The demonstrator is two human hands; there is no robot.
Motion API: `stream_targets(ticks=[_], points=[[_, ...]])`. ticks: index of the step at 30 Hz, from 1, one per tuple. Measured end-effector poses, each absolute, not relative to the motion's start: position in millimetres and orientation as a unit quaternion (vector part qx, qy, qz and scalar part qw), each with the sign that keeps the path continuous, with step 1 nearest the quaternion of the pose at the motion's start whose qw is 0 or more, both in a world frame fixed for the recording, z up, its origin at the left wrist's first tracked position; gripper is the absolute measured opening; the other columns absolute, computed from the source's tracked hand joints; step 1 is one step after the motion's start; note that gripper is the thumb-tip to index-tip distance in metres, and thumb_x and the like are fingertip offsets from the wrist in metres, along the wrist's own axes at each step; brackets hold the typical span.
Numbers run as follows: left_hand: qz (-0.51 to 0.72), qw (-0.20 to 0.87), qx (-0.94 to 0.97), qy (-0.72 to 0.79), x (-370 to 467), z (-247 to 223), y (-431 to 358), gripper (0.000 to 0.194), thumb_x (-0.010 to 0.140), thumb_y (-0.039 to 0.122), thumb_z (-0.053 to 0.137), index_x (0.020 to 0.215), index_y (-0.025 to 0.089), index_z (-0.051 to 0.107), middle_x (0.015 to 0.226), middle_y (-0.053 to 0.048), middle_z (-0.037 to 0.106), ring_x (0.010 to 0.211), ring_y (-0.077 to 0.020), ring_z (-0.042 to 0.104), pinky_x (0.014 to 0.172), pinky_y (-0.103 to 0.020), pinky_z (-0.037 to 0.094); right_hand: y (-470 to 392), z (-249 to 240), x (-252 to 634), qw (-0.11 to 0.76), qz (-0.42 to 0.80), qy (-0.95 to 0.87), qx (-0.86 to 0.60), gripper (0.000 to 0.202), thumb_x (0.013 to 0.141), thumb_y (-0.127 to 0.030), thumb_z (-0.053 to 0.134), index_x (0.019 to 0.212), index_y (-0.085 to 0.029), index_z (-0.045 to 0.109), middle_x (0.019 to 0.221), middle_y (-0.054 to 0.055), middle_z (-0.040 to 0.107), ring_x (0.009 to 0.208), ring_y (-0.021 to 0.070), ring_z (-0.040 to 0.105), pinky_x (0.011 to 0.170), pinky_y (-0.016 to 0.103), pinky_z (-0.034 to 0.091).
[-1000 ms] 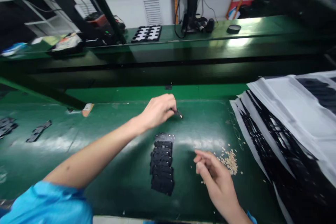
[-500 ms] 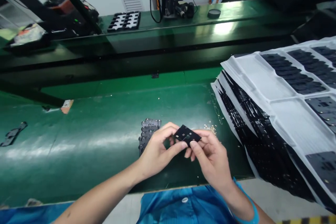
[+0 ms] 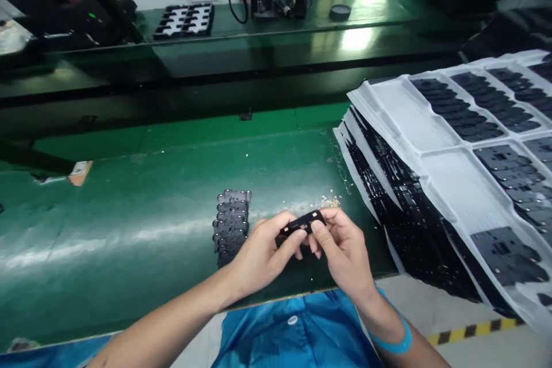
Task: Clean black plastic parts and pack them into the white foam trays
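Between my two hands is a small flat black plastic part (image 3: 304,222) with a few light, gold-coloured spots on it. My left hand (image 3: 269,244) pinches its left end between thumb and fingers. On the other end, my right hand (image 3: 344,247) has its thumb pressed on the face and its fingers curled behind. Just left of my left hand, a row of overlapping black plastic parts (image 3: 232,221) lies on the green bench (image 3: 142,213). Tiny pale bits (image 3: 332,200) are scattered beyond my right hand.
On the right stands a tall stack of white trays (image 3: 448,175) holding black parts in compartments. A raised green shelf (image 3: 276,46) runs along the back, bearing a black-and-white tray (image 3: 184,20) and a round black lid-like disc (image 3: 340,11). A small black piece (image 3: 245,115) lies below the shelf.
The black part has tilted in my fingers, so its face now looks narrower. Both hands keep hold of it. The whole view has shifted slightly.
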State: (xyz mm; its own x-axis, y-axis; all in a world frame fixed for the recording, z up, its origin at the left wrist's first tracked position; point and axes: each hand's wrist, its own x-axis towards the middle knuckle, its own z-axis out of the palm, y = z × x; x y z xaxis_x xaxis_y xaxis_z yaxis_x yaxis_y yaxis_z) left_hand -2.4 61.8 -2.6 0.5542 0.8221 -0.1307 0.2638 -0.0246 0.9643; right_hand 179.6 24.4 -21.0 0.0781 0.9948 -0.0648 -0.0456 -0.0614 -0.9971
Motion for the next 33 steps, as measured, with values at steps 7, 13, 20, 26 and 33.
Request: stream_targets(ticks=[7, 13, 20, 26, 33], points=[[0.231, 0.446, 0.753, 0.424, -3, -4, 52, 0.023, 0.107, 0.027, 0.049, 0.086, 0.022, 0.045, 0.065, 0.007, 0.044, 0.055, -0.0104, 0.041, 0.055, -0.025, 0.029, 26, -14, 187, 0.52, 0.49, -0.49, -0.499, 0.012, 0.102, -0.025, 0.065, 0.099, -0.019, 0.075, 0.068, -0.003, 0.062, 0.051, 0.0078, 0.047, 0.049, 0.021, 0.039], [0.235, 0.426, 0.769, 0.414, 2, -4, 45, 0.02, 0.108, 0.023, 0.045, 0.089, 0.024, 0.039, 0.063, 0.01, 0.036, 0.05, -0.0093, 0.031, 0.052, -0.025, 0.022, 28, -20, 184, 0.543, 0.46, -0.493, -0.499, 0.015, 0.099, -0.022, 0.064, 0.091, -0.02, 0.077, 0.081, 0.002, 0.073, 0.057, 0.0102, 0.057, 0.05, 0.022, 0.043], [0.217, 0.463, 0.752, 0.417, 5, -6, 47, 0.02, 0.109, 0.025, 0.043, 0.09, 0.024, 0.037, 0.063, 0.01, 0.036, 0.05, -0.0099, 0.033, 0.051, -0.025, 0.023, 30, -22, 186, 0.558, 0.411, -0.512, -0.507, 0.019, 0.094, -0.016, 0.062, 0.084, -0.021, 0.077, 0.076, 0.002, 0.075, 0.064, 0.0143, 0.064, 0.055, 0.023, 0.048], [0.178, 0.479, 0.741, 0.436, 8, -7, 50, 0.024, 0.109, 0.032, 0.042, 0.088, 0.025, 0.036, 0.062, 0.01, 0.035, 0.052, -0.0112, 0.034, 0.052, -0.026, 0.023, 31, -31, 190, 0.54, 0.434, -0.499, -0.521, 0.019, 0.096, -0.02, 0.062, 0.085, -0.02, 0.077, 0.069, 0.0, 0.066, 0.049, 0.0098, 0.051, 0.047, 0.023, 0.04], [0.172, 0.477, 0.74, 0.441, 9, -12, 61, 0.022, 0.108, 0.031, 0.043, 0.087, 0.024, 0.037, 0.064, 0.008, 0.04, 0.054, -0.0118, 0.037, 0.053, -0.026, 0.025, 31, -38, 203, 0.5, 0.512, -0.491, -0.497, 0.015, 0.095, -0.017, 0.062, 0.101, -0.019, 0.075, 0.063, -0.004, 0.058, 0.046, 0.0086, 0.048, 0.047, 0.022, 0.039]])
